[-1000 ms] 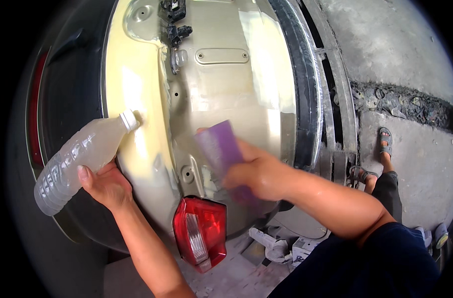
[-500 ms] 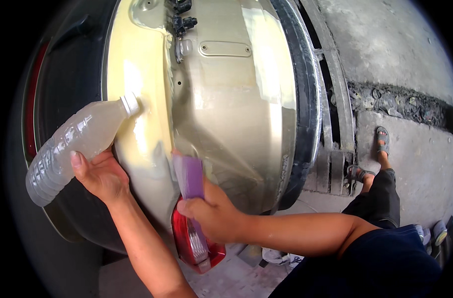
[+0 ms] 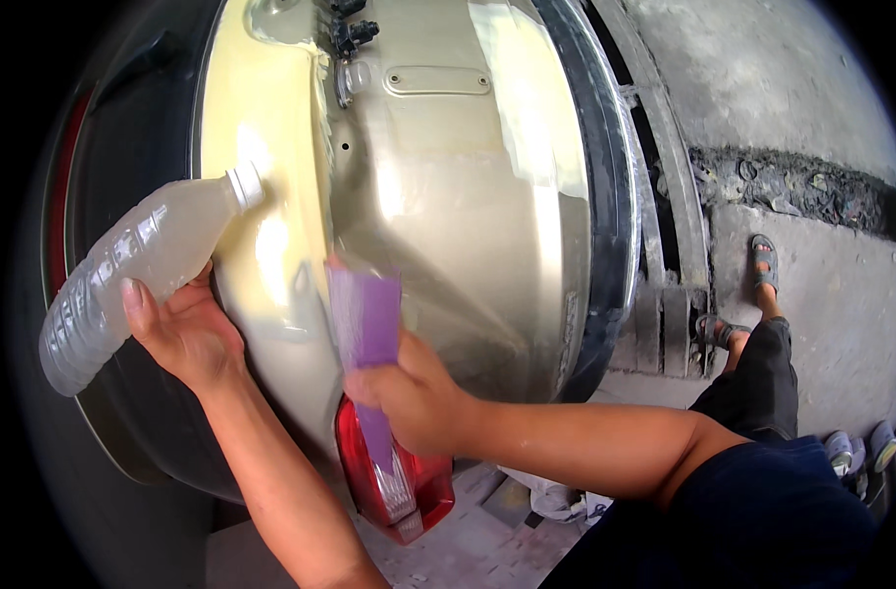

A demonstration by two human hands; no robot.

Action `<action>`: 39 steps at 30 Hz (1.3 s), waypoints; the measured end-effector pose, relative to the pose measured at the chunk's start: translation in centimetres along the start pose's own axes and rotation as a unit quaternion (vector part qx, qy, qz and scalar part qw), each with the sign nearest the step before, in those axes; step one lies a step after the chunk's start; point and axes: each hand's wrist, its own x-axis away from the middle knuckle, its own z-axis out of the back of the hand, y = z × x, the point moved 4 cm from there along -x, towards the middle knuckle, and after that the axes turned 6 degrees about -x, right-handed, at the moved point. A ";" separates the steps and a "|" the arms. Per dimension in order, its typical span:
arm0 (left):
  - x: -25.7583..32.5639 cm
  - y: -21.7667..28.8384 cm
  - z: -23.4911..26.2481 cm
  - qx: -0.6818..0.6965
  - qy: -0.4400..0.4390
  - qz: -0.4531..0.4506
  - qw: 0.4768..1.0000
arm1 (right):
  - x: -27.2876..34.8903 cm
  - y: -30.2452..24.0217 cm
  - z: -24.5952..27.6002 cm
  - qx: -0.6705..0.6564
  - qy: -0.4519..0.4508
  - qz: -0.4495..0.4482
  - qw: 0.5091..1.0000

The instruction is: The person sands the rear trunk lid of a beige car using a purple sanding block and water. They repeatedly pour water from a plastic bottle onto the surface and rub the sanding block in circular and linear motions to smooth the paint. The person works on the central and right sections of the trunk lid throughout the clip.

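Observation:
My left hand (image 3: pixel 188 329) is wrapped round a clear ribbed plastic bottle (image 3: pixel 139 255), tilted with its white cap up and to the right. The cap lies in front of pale yellow filler (image 3: pixel 262 118) on the car's body panel. In my right hand (image 3: pixel 409 393) is a purple strip of sandpaper (image 3: pixel 368 319), pinched under the thumb, its upper end beside the panel's inner edge. Whether the strip touches the metal I cannot tell. Just below that hand is a red and clear tail light (image 3: pixel 394 481), partly covered by the strip's lower end.
Bare beige metal (image 3: pixel 448 196) with another filler patch (image 3: pixel 527 88) spans the middle. Black wiring connectors (image 3: pixel 353 34) and a small bulb stick out at the top. A dark bumper edge (image 3: pixel 605 196), a floor grating (image 3: pixel 669 196) and a person's sandalled foot (image 3: pixel 764 263) are to the right.
Both hands have shifted slightly up and left in view, still holding the bottle and the sandpaper. The purple strip has turned to show more of its flat face. The view has shifted a little.

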 end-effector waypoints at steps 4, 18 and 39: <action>0.2 0.0 0.1 -0.002 -0.007 0.004 1.000 | 1.6 2.0 -0.9 0.053 -0.009 0.133 0.990; 5.9 0.8 7.9 -0.054 0.073 -0.045 0.995 | -2.0 -1.1 0.0 -0.051 0.012 -0.056 0.997; 6.2 0.5 7.2 -0.059 0.079 -0.055 0.994 | 0.8 1.4 -1.1 0.086 -0.037 0.142 0.985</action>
